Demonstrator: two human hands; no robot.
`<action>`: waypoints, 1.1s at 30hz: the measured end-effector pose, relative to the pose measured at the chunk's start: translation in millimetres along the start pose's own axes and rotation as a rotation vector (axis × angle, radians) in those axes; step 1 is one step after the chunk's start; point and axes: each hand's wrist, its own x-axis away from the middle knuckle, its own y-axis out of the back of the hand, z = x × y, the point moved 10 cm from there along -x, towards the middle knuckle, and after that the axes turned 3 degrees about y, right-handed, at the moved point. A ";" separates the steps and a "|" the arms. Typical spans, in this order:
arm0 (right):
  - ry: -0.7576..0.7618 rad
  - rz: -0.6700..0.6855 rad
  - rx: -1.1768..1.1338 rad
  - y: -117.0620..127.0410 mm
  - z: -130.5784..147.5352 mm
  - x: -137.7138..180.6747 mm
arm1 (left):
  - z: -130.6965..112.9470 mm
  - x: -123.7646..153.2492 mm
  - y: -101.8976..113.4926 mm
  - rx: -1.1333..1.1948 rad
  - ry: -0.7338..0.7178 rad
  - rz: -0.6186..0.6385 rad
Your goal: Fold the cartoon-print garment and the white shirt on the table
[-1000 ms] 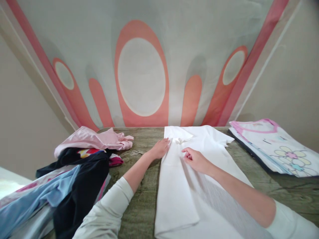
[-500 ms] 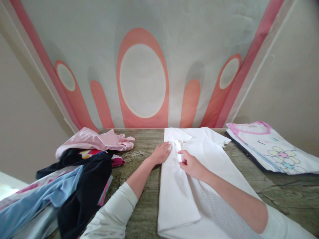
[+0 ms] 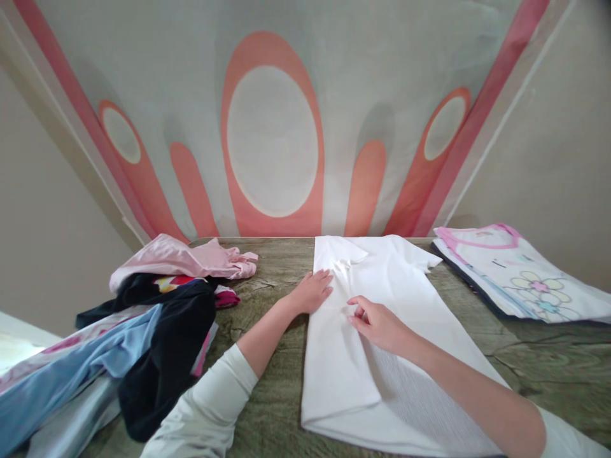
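Observation:
A white short-sleeved T-shirt (image 3: 405,292) lies on the table with its left side folded inward over the body. The folded flap runs from the sleeve at the far end down to the hem near me. My left hand (image 3: 311,291) rests flat on the folded edge, fingers stretched out across the cloth. Just right of it, my right hand (image 3: 375,323) is over the flap's inner edge, its fingers bent and thumb apart from the index finger, with no cloth visible between them. Ribbed grey-white fabric shows under my right forearm.
To the left is a loose heap of clothes, with a pink garment (image 3: 176,257), a black one (image 3: 167,343) and a light blue one (image 3: 95,362). At the right lies a stack of folded clothes (image 3: 539,270), a flower print on top. A wall stands behind the wooden table (image 3: 267,381).
My right hand has drawn slightly toward me and to the right. The left hand's fingers have spread a little farther onto the shirt. The view has tilted down slightly.

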 end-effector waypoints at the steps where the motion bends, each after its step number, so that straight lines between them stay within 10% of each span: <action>1: 0.001 0.020 -0.014 -1.9 2.0 4.4 | -3.1 2.0 -0.9 0.001 -0.006 0.006; 33: -0.190 0.742 -0.361 -57.6 16.3 76.5 | -30.3 14.3 2.0 -0.139 -0.042 0.021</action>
